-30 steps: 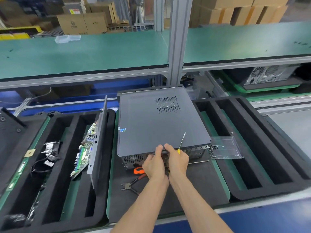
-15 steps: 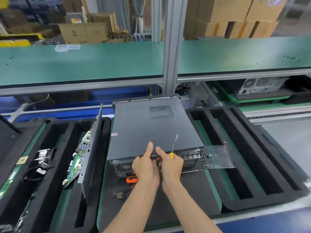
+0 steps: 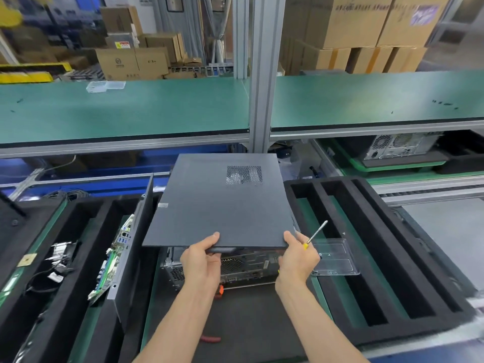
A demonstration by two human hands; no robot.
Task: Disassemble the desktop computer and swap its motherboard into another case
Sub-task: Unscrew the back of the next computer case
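Head view: both hands, left (image 3: 200,260) and right (image 3: 297,258), grip the side panel (image 3: 220,205), now lifted off the computer case (image 3: 235,268) beneath; right also pinches a screwdriver (image 3: 315,233). Motherboard access is opening.

A long green shelf (image 3: 125,111) runs across at about chest height, edged in grey metal and split by an upright aluminium post (image 3: 264,74). A small clear plastic box (image 3: 104,86) sits on its left part. Behind it, brown cardboard boxes (image 3: 136,56) are stacked on the left, with yellow bins (image 3: 28,74) at the far left edge. Taller stacks of cartons (image 3: 366,24) rise on the right. Below the shelf, a blue surface (image 3: 110,184) shows on the left, and a grey bench top (image 3: 450,231) lies at the right. The light is even and white, with no strong shadows.
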